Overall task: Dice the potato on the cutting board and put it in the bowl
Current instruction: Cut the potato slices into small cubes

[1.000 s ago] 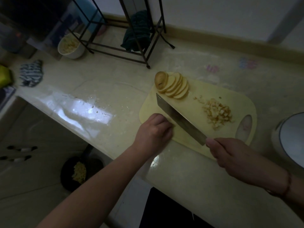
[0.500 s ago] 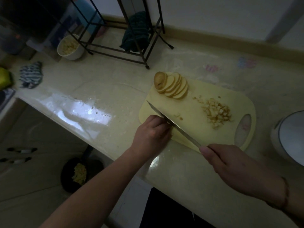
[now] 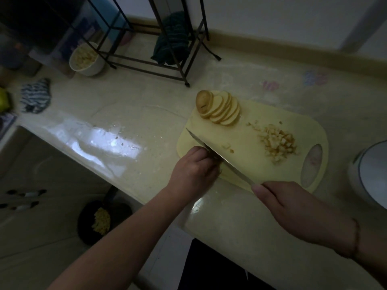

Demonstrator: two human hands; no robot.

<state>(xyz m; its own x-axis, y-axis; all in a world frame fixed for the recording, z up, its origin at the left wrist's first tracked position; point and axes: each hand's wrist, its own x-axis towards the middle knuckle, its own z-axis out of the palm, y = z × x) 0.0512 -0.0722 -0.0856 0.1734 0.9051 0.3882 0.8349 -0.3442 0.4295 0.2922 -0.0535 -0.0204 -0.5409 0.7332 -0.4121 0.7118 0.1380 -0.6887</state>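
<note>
Potato slices [image 3: 222, 108] fan at the cutting board's [image 3: 247, 158] far corner beside diced potato [image 3: 277, 143]. Right hand [image 3: 297, 208] grips the knife [image 3: 217, 156]; left hand [image 3: 193, 169], curled, may hide a piece. Knuckles touching the blade risk a nick.

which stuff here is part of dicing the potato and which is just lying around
In use: knife, cutting board, potato slices, diced pile, white bowl.
Lying about: striped cloth, wire rack, dark towel.
</note>
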